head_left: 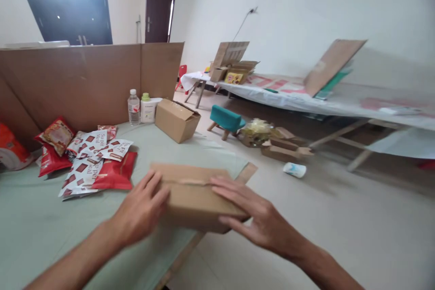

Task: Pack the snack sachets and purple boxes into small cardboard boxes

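Observation:
A brown cardboard box [195,199] is at the corner of the green-covered table [30,217], its top flaps meeting at a seam and one end flap sticking out at the right. My left hand [144,204] grips the box's left end with bent fingers. Over the right end lies my right hand [248,208], fingers on top and thumb on the front side. Left of the box are snack packets, white "Super Meal" ones [91,145] on red bags [118,172]. The box and hands are slightly blurred.
A second cardboard box [176,120], a white bottle with green cap [147,108] and a clear bottle [134,108] stand before a cardboard screen [84,86]. On the floor are a teal stool [226,118], an open carton [285,149] and a white cylinder [294,170].

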Available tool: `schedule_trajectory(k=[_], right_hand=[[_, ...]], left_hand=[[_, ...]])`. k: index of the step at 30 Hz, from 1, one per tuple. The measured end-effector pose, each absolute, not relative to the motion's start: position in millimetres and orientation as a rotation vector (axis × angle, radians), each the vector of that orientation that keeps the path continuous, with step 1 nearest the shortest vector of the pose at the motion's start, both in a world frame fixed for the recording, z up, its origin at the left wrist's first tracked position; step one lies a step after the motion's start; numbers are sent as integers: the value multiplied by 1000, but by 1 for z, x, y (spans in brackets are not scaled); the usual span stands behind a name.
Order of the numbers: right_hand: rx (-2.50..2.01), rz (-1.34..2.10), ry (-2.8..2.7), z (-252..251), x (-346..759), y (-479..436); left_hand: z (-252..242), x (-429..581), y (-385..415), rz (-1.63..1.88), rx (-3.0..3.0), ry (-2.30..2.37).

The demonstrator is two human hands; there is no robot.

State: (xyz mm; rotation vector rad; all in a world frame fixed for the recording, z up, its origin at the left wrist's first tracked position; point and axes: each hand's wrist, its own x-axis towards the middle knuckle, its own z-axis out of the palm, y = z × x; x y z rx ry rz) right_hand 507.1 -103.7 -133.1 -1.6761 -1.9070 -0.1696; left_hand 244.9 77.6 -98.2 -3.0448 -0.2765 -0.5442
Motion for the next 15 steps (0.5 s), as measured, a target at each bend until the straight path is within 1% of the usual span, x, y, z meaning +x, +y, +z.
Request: schedule_trajectory(k=[4, 6, 8, 11, 15], right_hand=[[-2034, -502, -1504, -152, 573, -88], [-2141, -586, -1387, -157, 594, -70], [-2179, -617, -1348, -159, 609, -51], [-2205, -637, -1322, -160, 620, -29], [-2239, -589, -1296, -160, 625, -16]], left_hand=[[-96, 404, 132, -505, -3102, -194], [-103, 455, 140, -552, -3092, -281], [-117, 479, 133, -612, -3074, -358], [-147, 461, 111, -612, -3085, -339], [-182, 363, 88, -525, -3106, -282]])
